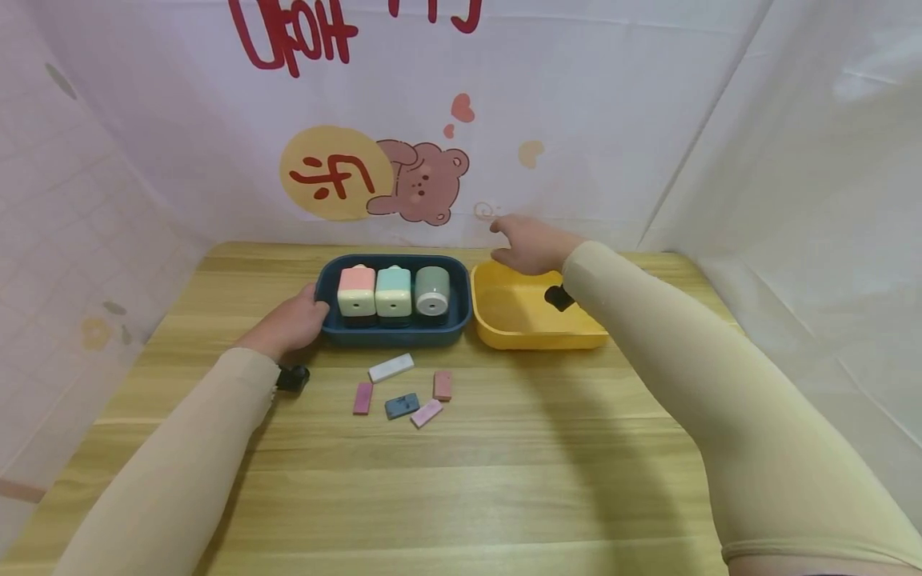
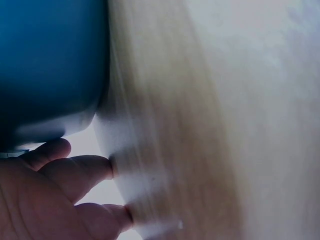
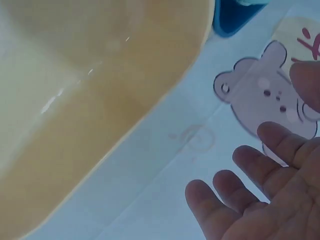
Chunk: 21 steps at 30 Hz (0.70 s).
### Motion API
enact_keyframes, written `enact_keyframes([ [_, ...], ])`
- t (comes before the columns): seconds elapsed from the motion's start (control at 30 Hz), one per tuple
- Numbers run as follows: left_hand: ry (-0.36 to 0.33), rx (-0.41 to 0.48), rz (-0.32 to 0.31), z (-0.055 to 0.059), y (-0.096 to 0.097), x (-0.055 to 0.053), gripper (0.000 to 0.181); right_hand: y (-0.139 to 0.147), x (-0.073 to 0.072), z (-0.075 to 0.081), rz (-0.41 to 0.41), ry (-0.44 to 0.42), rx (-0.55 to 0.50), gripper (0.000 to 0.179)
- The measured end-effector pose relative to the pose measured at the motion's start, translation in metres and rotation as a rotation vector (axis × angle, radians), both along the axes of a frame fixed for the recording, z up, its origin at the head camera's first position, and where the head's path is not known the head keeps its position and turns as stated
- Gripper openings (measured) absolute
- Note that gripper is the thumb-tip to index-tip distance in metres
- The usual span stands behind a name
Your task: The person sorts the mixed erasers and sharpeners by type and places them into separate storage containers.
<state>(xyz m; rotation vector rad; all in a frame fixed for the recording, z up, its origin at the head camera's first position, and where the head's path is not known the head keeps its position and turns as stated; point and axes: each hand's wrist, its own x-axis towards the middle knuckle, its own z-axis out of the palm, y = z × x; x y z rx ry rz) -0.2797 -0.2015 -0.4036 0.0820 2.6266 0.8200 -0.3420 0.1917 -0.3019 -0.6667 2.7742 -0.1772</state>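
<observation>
My left hand (image 1: 291, 320) holds the left end of the dark blue tray (image 1: 392, 340), thumb over the rim; in the left wrist view the other fingers (image 2: 82, 170) lie along the tray's outside, close over the table. Inside that tray are a pink-topped cream container (image 1: 357, 292), an aqua-topped cream container (image 1: 393, 292) and a grey-green one with a white end (image 1: 432, 290). Over the back rim of the yellow tray (image 1: 504, 312) hovers my right hand (image 1: 536, 244), fingers apart and gripping nothing. Its forearm hides the yellow tray's right part.
In front of the blue tray lie several small blocks: white (image 1: 391, 368), magenta (image 1: 362, 398), blue (image 1: 402, 406), light pink (image 1: 426, 414) and salmon (image 1: 442, 385). The trays stand side by side on the wooden table (image 1: 432, 496), near a printed white curtain (image 1: 576, 96).
</observation>
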Motion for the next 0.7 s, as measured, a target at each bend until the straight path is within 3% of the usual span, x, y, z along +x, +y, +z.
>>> enact_keyframes([
  [0.33, 0.017, -0.009, -0.013, -0.004, -0.002, -0.002, 0.068, 0.054, 0.017, 0.004, -0.086, 0.031, -0.012, 0.060],
  [0.7, 0.021, 0.002, -0.013, -0.005, -0.003, -0.002, 0.068, 0.113, 0.035, -0.011, -0.177, 0.027, -0.019, 0.064],
])
